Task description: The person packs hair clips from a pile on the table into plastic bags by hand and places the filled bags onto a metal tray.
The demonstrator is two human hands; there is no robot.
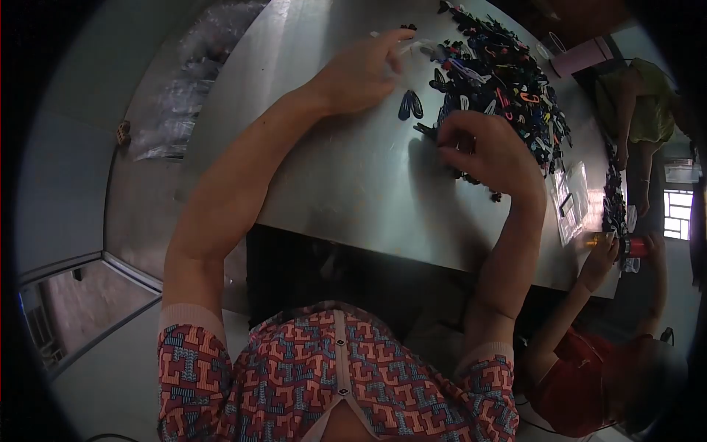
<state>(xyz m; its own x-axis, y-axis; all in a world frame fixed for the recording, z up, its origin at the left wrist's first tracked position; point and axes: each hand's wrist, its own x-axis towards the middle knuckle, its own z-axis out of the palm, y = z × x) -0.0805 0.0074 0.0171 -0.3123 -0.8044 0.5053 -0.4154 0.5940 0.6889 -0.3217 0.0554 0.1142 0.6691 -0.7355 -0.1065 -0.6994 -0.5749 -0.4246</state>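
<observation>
My left hand (pixel 366 74) is over the metal table with its fingers closed on a thin, see-through piece of plastic (pixel 414 48), apparently a small bag, blurred at its edges. A small dark item shows by its fingertips. Just below lies a pair of dark snap hair clips (pixel 410 105) on the bare metal. My right hand (pixel 492 151) is at the near edge of a large heap of hair clips (pixel 508 70), mostly black with some red, yellow and white. Its thumb and fingers curl together in a pinch; whatever is between them is too dark to make out.
The metal table (pixel 331 191) extends beneath both arms. Clear plastic packets (pixel 573 202) lie at its right side. More plastic bags (pixel 173 103) are piled at the left. A person in red (pixel 589 376) handles a red object (pixel 635 247); another in green (pixel 644 99) stands beyond.
</observation>
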